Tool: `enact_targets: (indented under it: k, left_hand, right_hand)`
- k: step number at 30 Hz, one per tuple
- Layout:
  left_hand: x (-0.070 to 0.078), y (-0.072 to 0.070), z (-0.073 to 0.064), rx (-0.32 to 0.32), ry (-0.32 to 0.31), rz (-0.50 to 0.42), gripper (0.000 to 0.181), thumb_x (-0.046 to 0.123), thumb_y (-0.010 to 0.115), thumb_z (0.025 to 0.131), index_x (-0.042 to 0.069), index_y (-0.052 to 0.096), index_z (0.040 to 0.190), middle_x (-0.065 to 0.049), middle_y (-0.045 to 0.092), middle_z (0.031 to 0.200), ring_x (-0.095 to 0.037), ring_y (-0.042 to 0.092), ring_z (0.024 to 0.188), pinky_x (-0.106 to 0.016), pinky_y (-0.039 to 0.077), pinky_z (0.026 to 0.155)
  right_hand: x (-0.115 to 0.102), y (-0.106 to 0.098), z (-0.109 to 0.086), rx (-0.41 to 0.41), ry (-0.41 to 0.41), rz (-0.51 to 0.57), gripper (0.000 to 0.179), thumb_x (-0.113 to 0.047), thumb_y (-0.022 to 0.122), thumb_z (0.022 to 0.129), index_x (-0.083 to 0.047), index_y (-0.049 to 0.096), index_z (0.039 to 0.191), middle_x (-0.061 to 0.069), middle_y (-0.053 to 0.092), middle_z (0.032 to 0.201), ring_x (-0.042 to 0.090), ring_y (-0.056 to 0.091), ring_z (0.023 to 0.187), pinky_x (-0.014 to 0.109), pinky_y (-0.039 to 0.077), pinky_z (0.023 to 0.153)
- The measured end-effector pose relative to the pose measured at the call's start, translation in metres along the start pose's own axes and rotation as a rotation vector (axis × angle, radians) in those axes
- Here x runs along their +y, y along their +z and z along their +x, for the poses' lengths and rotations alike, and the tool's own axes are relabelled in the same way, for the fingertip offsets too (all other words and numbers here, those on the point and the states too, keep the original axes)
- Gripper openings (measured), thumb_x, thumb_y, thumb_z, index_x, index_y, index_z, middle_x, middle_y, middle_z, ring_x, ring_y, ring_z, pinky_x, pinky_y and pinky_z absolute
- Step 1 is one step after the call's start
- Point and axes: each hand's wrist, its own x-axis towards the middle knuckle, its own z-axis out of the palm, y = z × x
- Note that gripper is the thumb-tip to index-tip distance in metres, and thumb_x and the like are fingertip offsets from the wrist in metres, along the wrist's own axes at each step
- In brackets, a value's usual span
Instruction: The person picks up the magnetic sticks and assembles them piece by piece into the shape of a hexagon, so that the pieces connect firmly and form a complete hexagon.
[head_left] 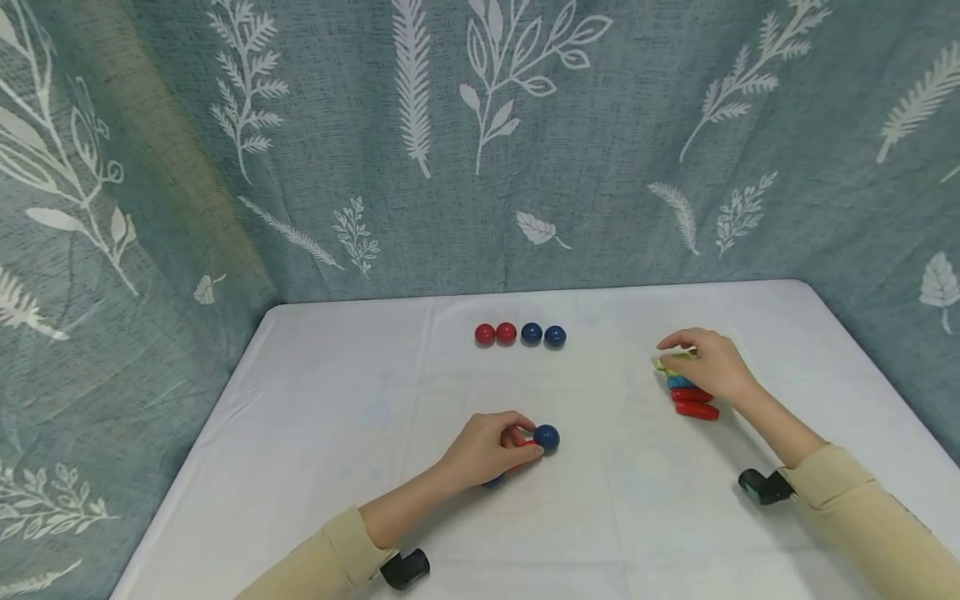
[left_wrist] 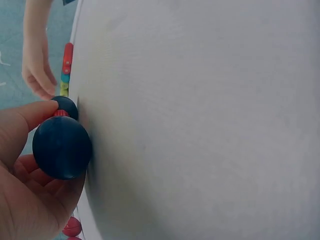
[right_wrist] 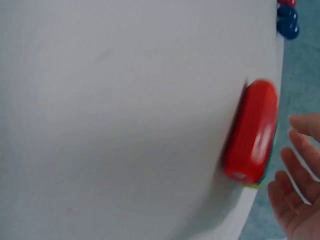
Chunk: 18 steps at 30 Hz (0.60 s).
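Observation:
My left hand (head_left: 487,450) pinches a red rod (left_wrist: 61,113) between thumb and fingers, low over the white table. One blue ball (head_left: 547,437) sits at the rod's far end. Another blue ball (left_wrist: 62,148), at the near end, looks large in the left wrist view and is mostly hidden by the hand in the head view. On the right, my right hand (head_left: 708,362) hovers with parted, loosely bent fingers over yellow-green rods (head_left: 662,365). Beside these lie a light-blue rod (head_left: 678,382) and two red rods (head_left: 697,411). The right hand partly covers this row.
Two red balls (head_left: 506,333) and two blue balls (head_left: 555,337) stand in a row toward the back of the table (head_left: 337,375). A patterned green-grey curtain (head_left: 450,233) hangs behind and at the sides. Dark wrist devices (head_left: 405,570) hang below both sleeves.

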Motion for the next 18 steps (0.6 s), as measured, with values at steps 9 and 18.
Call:
enact_targets:
  k: [9,18]
  left_hand:
    - [-0.002,0.001,-0.001,0.006,-0.001,-0.011,0.023,0.020,0.075,0.086,0.007,0.071,0.104,0.007,0.063,0.075,-0.005,0.052,0.063,-0.021,0.045,0.060]
    - [-0.002,0.002,-0.001,0.002,-0.011,-0.009,0.023,0.021,0.075,0.086,0.007,0.070,0.104,0.008,0.062,0.075,-0.005,0.052,0.064,-0.021,0.045,0.061]
  right_hand:
    - [0.012,0.003,0.003,-0.052,0.112,-0.047,0.035,-0.023,0.070,0.091,0.002,0.065,0.115,0.025,0.061,0.115,0.039,0.056,0.103,0.051,0.047,0.083]
    - [0.006,0.016,0.007,-0.044,0.016,-0.040,0.027,-0.011,0.070,0.089,0.003,0.067,0.112,0.023,0.064,0.111,0.038,0.058,0.100,0.051,0.048,0.084]
